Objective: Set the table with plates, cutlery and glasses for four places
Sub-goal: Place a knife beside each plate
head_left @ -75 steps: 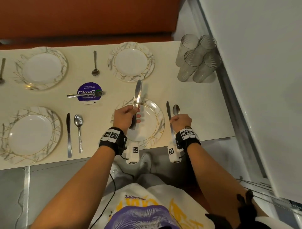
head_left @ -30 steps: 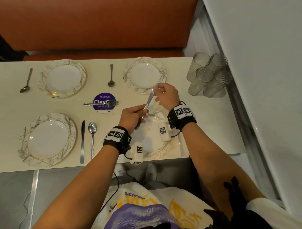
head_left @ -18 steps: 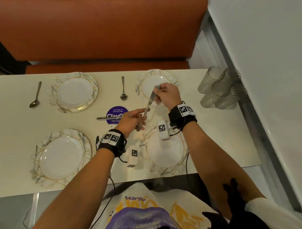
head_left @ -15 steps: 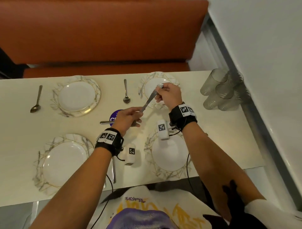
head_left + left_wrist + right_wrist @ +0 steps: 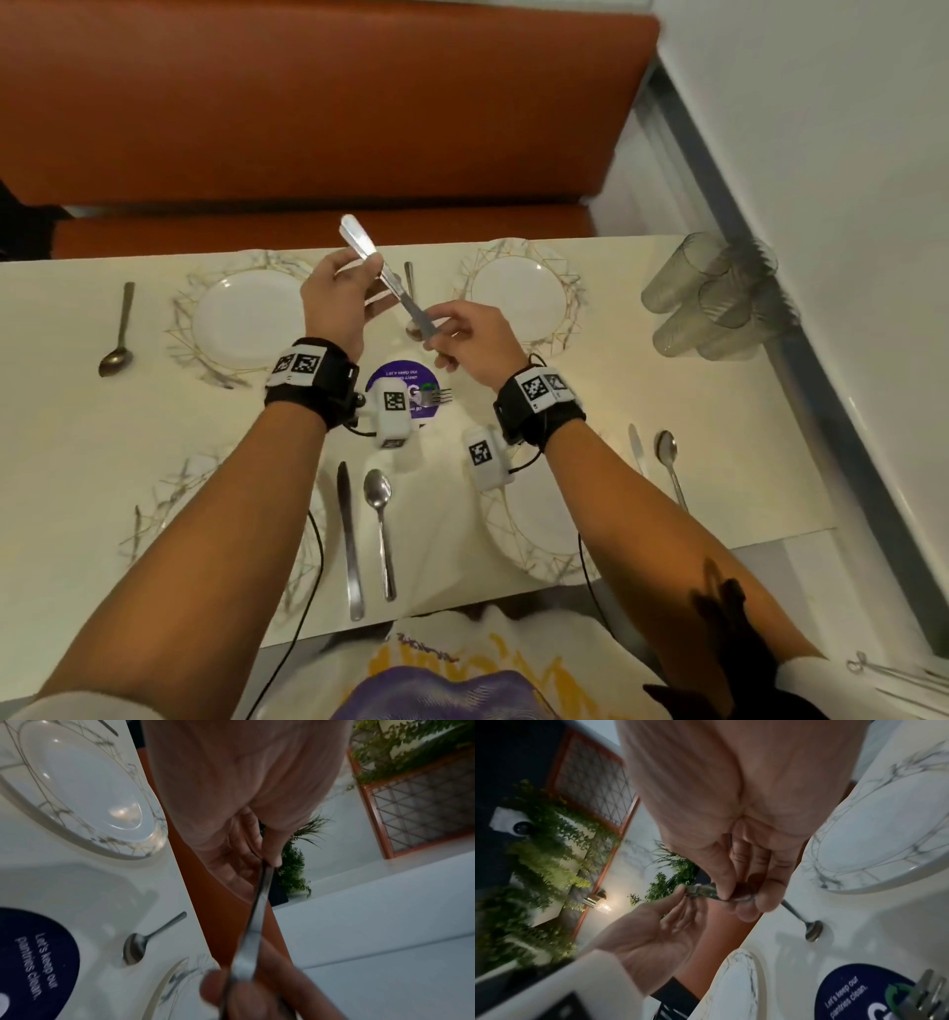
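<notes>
Both hands hold a steel table knife [image 5: 382, 280] in the air above the far half of the cream table [image 5: 667, 390]. Its blade points up and away to the left. My left hand [image 5: 369, 288] pinches the middle of the knife [image 5: 257, 912] between thumb and fingers. My right hand [image 5: 436, 334] pinches its lower end [image 5: 703, 892]. Marbled plates lie at the far left [image 5: 249, 318] and far right [image 5: 518, 293]. Two near plates [image 5: 534, 529] are mostly hidden under my forearms. A spoon [image 5: 409, 277] lies between the far plates, partly behind the knife.
Several clear glasses [image 5: 719, 298] are clustered at the far right by the wall. Forks [image 5: 439, 395] rest on a purple sticker [image 5: 405, 372]. A knife [image 5: 349, 539] and spoon [image 5: 380, 514] lie near centre, another pair [image 5: 652, 457] at the near right, a lone spoon [image 5: 118, 334] far left. An orange bench [image 5: 318, 103] lies beyond.
Both hands have lifted the knife farther over the table. It has turned: my left hand now holds it high on the left, my right hand its lower right end.
</notes>
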